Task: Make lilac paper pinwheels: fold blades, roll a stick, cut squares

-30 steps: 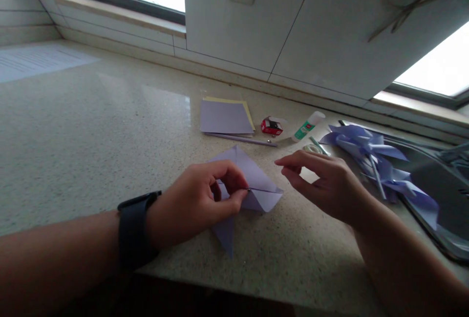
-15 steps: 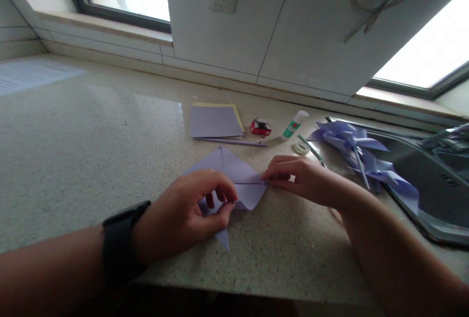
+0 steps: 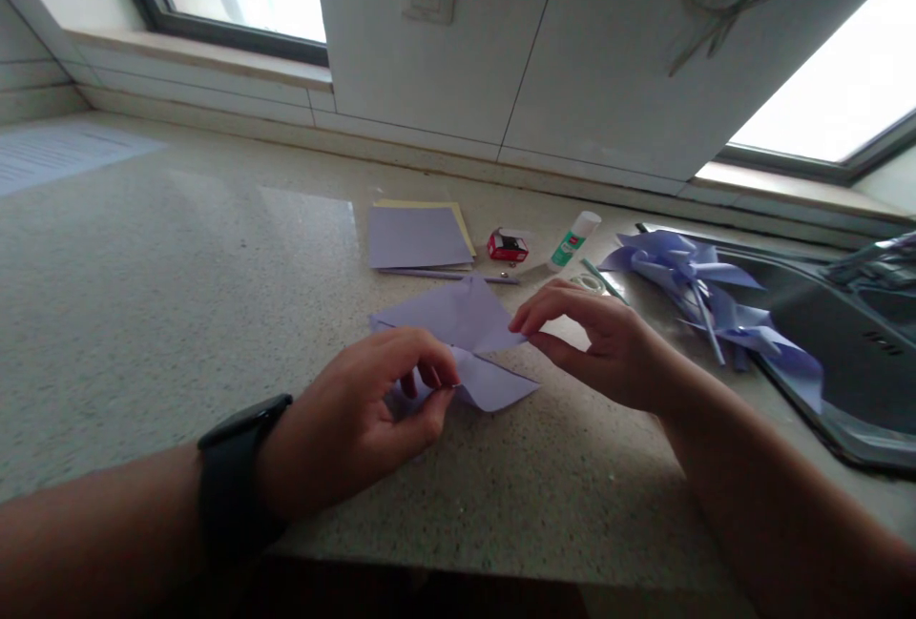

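Both hands (image 3: 493, 371) on half-hidden, perhaps pinned paper (image 3: 465, 333)

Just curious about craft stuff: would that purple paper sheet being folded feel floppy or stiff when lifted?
Probably floppy and light: the purple paper sheet bends upward where the right hand pinches its corner. It likely creases easily, since folds show beside the left hand. Flat-lying, it seems unlikely to roll.

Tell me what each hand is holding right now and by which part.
Both hold the purple paper. The left hand pinches its middle; the right hand has its fingers on the tip of a lifted flap.
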The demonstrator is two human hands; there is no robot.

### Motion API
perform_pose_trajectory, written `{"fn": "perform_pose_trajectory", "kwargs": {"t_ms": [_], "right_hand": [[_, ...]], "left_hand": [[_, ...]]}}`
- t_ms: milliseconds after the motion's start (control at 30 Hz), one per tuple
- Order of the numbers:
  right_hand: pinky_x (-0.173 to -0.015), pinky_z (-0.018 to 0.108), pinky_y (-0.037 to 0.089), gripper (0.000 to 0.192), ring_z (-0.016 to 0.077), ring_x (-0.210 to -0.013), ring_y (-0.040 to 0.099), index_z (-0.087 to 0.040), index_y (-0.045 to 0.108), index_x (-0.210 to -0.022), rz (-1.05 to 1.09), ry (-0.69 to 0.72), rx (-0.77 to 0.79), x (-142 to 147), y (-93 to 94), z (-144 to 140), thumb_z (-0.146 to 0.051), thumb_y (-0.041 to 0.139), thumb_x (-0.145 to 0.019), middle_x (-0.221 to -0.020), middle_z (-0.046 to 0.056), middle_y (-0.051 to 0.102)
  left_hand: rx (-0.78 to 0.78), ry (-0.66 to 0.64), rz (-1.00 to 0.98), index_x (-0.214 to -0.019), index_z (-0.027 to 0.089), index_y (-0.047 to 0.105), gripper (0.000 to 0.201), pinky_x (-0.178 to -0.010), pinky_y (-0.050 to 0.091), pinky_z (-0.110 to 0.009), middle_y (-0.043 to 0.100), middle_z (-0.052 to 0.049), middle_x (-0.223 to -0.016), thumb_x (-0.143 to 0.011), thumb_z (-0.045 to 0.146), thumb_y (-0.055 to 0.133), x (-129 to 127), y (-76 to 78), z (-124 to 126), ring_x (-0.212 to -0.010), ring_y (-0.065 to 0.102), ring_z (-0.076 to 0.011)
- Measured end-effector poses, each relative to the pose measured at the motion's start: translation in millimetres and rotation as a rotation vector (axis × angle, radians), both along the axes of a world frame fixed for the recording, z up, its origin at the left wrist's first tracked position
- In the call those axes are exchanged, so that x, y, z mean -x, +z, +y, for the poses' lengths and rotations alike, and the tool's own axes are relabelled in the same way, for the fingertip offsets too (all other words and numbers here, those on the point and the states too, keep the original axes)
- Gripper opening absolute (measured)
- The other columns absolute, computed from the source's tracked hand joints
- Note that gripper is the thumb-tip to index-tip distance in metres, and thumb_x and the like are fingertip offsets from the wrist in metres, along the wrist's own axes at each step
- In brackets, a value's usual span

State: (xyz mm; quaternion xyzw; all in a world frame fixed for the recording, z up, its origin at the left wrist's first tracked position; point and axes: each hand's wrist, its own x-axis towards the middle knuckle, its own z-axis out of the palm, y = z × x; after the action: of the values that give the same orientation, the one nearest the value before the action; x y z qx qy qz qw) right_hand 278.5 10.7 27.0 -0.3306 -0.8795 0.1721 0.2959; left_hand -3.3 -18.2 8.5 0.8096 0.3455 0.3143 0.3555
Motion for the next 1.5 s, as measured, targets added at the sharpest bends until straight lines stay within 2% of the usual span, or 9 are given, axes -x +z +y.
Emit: {"fn": "perform_pose_trajectory", "kwargs": {"t_ms": [167,233,367,533,667,800,1100,1400,1500], "right_hand": [[-0.077,0.032,0.053,0.020,0.0160,-0.085,0.064,-0.022,0.061,-0.108,0.179,-0.110,0.091,5.0,-11.2,-3.8,-0.019,0.069,-0.089,-0.093,0.002,0.066],[-0.075,0.031,0.053,0.018,0.0148,-0.082,0.063,-0.021,0.061,-0.103,0.239,-0.120,0.128,8.8,-14.7,-4.7,-0.021,0.071,-0.089,-0.090,0.000,0.065],[-0.068,0.027,0.050,0.007,0.0128,-0.074,0.062,-0.019,0.065,-0.090,0.203,-0.114,0.174,15.3,-15.3,-6.2,-0.023,0.070,-0.090,-0.079,0.000,0.067],[-0.070,0.026,0.051,0.003,0.0126,-0.076,0.064,-0.018,0.067,-0.093,0.218,-0.112,0.193,17.0,-14.2,-6.6,-0.021,0.066,-0.092,-0.083,0.001,0.070],[-0.074,0.026,0.052,0.011,0.0125,-0.080,0.066,-0.021,0.065,-0.103,0.263,-0.093,0.138,16.6,-18.3,-4.1,-0.019,0.067,-0.092,-0.088,0.000,0.070],[-0.066,0.025,0.048,0.007,0.0119,-0.074,0.062,-0.020,0.066,-0.094,0.225,-0.141,0.120,18.0,-21.3,-2.2,-0.016,0.067,-0.089,-0.082,-0.001,0.068],[-0.057,0.023,0.050,0.005,0.0105,-0.064,0.062,-0.019,0.064,-0.089,0.292,-0.167,0.278,22.1,-23.4,-3.7,-0.019,0.069,-0.088,-0.075,-0.002,0.065],[-0.071,0.028,0.055,0.005,0.0140,-0.080,0.066,-0.018,0.063,-0.096,0.318,-0.129,0.394,21.6,-21.5,-3.3,-0.021,0.061,-0.092,-0.087,0.003,0.068],[-0.080,0.029,0.056,0.014,0.0143,-0.089,0.067,-0.019,0.061,-0.103,0.351,-0.062,0.444,20.3,-23.4,-4.5,-0.014,0.060,-0.091,-0.097,0.004,0.067]], "left_hand": [[0.027,0.032,-0.003,-0.095,0.022,0.062,0.007,-0.072,0.048,-0.027,0.063,0.001,-0.087,-0.090,0.019,0.058,-0.1,-1.6,2.6,-0.078,0.058,-0.0141],[0.041,0.047,0.003,-0.096,0.022,0.062,0.007,-0.071,0.048,-0.027,0.063,0.000,-0.088,-0.091,0.020,0.057,-0.1,-2.7,4.2,-0.078,0.058,-0.0144],[0.055,0.074,-0.018,-0.096,0.022,0.061,0.006,-0.070,0.048,-0.027,0.062,0.001,-0.087,-0.091,0.022,0.058,-0.7,-5.3,7.2,-0.078,0.058,-0.0141],[0.044,0.078,-0.043,-0.096,0.024,0.060,0.006,-0.069,0.049,-0.026,0.062,0.003,-0.086,-0.091,0.022,0.058,0.2,-7.6,7.2,-0.076,0.058,-0.0131],[0.038,0.096,-0.031,-0.097,0.025,0.061,0.007,-0.068,0.049,-0.026,0.063,0.003,-0.088,-0.091,0.023,0.059,1.2,-8.8,7.1,-0.078,0.059,-0.0135],[0.021,0.090,-0.027,-0.097,0.025,0.061,0.007,-0.070,0.050,-0.026,0.064,0.003,-0.089,-0.091,0.023,0.059,0.2,-9.9,9.6,-0.079,0.059,-0.0134],[0.046,0.096,0.006,-0.096,0.025,0.060,0.005,-0.062,0.048,-0.023,0.062,0.003,-0.083,-0.092,0.026,0.059,0.7,-9.5,8.7,-0.073,0.057,-0.0125],[0.063,0.067,0.037,-0.098,0.025,0.061,0.006,-0.060,0.047,-0.022,0.062,0.003,-0.083,-0.093,0.025,0.058,-0.2,-10.0,11.1,-0.071,0.057,-0.0120],[0.069,0.068,0.023,-0.098,0.025,0.060,0.005,-0.060,0.047,-0.021,0.060,0.004,-0.081,-0.093,0.025,0.058,-0.4,-9.2,11.0,-0.070,0.057,-0.0113]]}}
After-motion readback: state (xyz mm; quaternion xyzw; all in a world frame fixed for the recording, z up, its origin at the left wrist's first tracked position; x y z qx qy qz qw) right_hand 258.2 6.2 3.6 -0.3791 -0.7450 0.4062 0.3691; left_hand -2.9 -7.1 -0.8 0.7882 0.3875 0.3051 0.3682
